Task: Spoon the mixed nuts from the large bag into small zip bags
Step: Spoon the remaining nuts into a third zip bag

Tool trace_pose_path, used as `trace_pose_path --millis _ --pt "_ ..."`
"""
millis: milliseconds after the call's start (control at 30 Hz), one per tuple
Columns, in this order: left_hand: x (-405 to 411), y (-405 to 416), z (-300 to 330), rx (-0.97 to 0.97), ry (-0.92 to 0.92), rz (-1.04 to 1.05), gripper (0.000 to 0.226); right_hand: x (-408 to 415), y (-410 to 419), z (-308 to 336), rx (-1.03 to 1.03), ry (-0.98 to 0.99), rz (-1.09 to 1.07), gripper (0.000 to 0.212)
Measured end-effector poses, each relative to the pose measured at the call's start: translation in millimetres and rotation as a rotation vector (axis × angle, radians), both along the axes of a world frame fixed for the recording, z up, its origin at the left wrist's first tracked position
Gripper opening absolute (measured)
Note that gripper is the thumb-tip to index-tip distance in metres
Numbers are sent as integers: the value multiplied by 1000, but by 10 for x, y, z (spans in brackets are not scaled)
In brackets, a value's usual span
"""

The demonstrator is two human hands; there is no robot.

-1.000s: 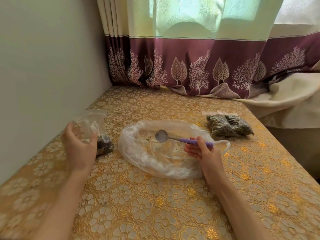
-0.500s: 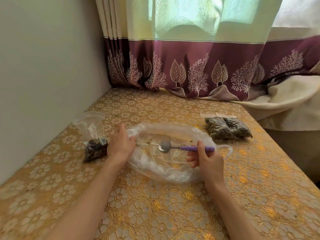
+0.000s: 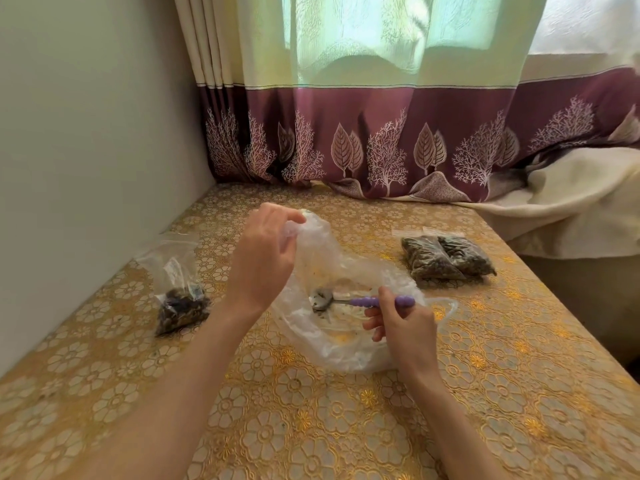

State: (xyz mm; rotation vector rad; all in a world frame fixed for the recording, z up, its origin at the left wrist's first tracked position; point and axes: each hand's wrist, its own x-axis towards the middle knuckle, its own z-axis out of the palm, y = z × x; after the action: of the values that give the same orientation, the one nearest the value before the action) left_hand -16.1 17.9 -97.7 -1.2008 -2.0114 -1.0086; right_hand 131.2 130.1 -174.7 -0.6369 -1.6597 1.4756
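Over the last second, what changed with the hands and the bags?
The left hand let go of the part-filled small zip bag, crossed right and now pinches the large bag rim, lifting it. The right hand lowered the purple-handled spoon into the bag. The two filled bags stayed put.

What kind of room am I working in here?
Most likely a home room, not a workshop: a patterned maroon-and-green window curtain, a gold floral lace tablecloth on the table, and a cream blanket bunched at the right.
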Motion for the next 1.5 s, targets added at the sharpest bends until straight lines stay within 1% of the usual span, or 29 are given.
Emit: trace_pose_path --millis 67,100,200,233,333,400,500,533,600,667,700,733,800,833,900,933,1000,1067,1100,1133,1200,1233,1300,1333,1433,1467,1500 --pt "-14 -23 -21 -47 -30 14 14 5 -13 10 16 13 11 36" --pt "-31 -49 -39 -40 -54 21 13 9 -25 14 35 27 14 36" --pt "-86 -145 -92 106 -38 76 11 24 -56 47 144 67 16 33" --pt "-99 -182 -129 114 -38 111 10 28 -59 44 175 79 19 30" --pt "-133 -278 -326 47 -158 180 10 40 -65 44 236 140 26 26" --pt "-146 -342 -427 69 -248 223 11 43 -50 64 168 232 35 22" --pt "-139 -433 -457 73 -289 326 16 32 25 153 -52 356 -19 42" --pt "-126 -455 -446 51 -275 362 21 32 75 205 -128 380 -59 46" --pt "-88 -464 -418 10 -168 367 26 46 205 335 -250 406 -99 46" --pt "-39 -416 -412 -59 -24 255 24 56 365 487 -344 351 -110 46" --pt "-12 -372 -424 -120 19 165 23 57 448 571 -366 269 -114 45" --pt "15 -318 -434 -197 10 66 24 57 523 652 -370 156 -108 43" --pt "50 -197 -478 -353 -116 -108 32 57 642 782 -314 -101 -75 39" --pt "50 -135 -525 -440 -174 -151 37 63 681 822 -257 -219 -68 37" --pt "45 -30 -652 -641 -199 -159 48 93 736 841 -77 -444 -67 30" --pt "44 10 -722 -705 -193 -166 52 112 747 825 45 -571 -58 28" --pt "50 61 -854 -759 -200 -186 59 132 741 754 257 -841 9 32" --pt "50 86 -958 -808 -186 -168 63 116 719 649 346 -1030 89 43" --pt "51 91 -992 -826 -167 -153 64 102 715 599 368 -1074 118 44" --pt "50 91 -1010 -830 -152 -144 64 89 718 553 376 -1077 141 41" --pt "48 98 -1019 -812 -142 -147 60 65 722 520 349 -1019 144 36" --pt "48 96 -1018 -807 -140 -151 58 45 716 542 339 -979 123 29" --pt "46 89 -1014 -811 -137 -154 56 -1 696 654 376 -884 61 6" --pt "45 85 -1013 -815 -136 -152 56 -27 682 729 430 -826 24 5" --pt "54 75 -1004 -826 -130 -159 55 -97 557 961 590 -648 -51 9" --pt "57 72 -1003 -831 -134 -162 55 -119 499 1026 649 -614 -63 10" --pt "58 74 -1003 -834 -140 -164 55 -143 438 1074 702 -593 -75 15"
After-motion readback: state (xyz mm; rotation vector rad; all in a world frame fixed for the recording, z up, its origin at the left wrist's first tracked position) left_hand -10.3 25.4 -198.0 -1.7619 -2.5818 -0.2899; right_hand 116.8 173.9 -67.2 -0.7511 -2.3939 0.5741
